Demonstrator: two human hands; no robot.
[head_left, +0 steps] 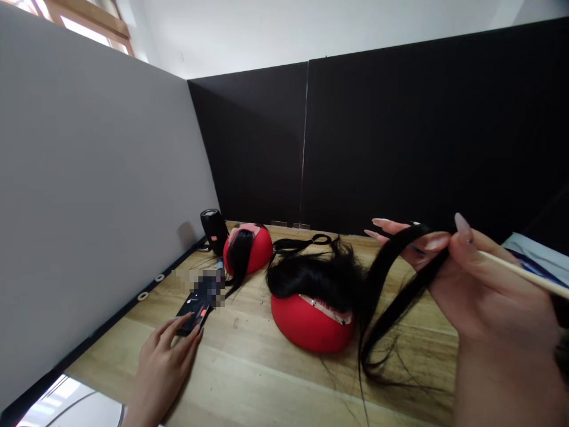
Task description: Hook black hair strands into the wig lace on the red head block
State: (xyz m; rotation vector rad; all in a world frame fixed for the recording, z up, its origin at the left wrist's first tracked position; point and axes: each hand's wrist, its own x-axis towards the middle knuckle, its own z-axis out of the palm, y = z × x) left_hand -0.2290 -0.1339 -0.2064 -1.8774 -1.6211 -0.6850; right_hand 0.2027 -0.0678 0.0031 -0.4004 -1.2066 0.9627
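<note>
My left hand (166, 359) rests at the near end of a dark phone (200, 302) lying on the wooden table, fingertips touching its edge and fingers apart. At the right, my right hand (466, 273) is raised, pinching a long looped strand of black hair (386, 261) and a thin pale stick (520, 270). The strand hangs down beside a red dome-shaped form (311, 326) that bears black hair (311, 276) and a pale strip held with pins. Behind the phone sits a second red form (262, 252) with black hair over it.
A black cylindrical speaker (214, 231) stands at the back left. Behind the forms lies a tied black hair bundle (302, 242). Two small rings (143, 296) are near the grey partition (102, 148). Dark panels (377, 142) border the back; a white and blue item (537, 255) is at right.
</note>
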